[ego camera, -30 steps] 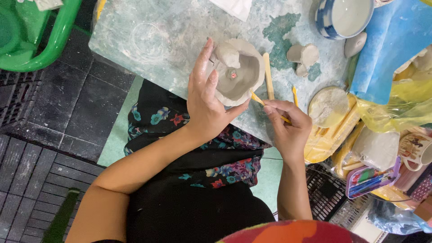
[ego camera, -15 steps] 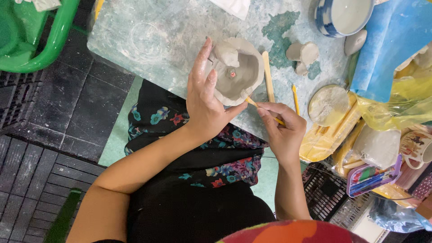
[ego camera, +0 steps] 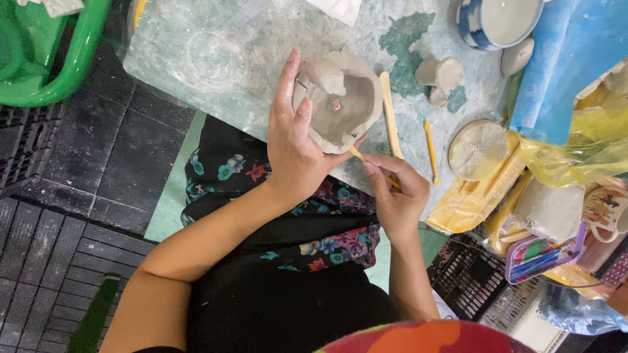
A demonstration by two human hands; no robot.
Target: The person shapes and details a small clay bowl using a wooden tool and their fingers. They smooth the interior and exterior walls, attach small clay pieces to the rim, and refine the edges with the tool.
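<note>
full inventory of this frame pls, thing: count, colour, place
clay bowl: 1, grey, at the table's near edge, cupped by left hand
wooden stick: 1, tan, flat on table right of bowl
yellow tool: 1, yellow, on table right of stick
clay scraps: a few, grey, right of stick
ceramic bowl: 1, blue and white, top right
table: 1, pale mottled green
plastic bags: several, yellow and blue, right
mug: 1, patterned, far right
basin: 1, green, top left
left hand: holds clay bowl
right hand: holds thin wooden tool against bowl
</note>
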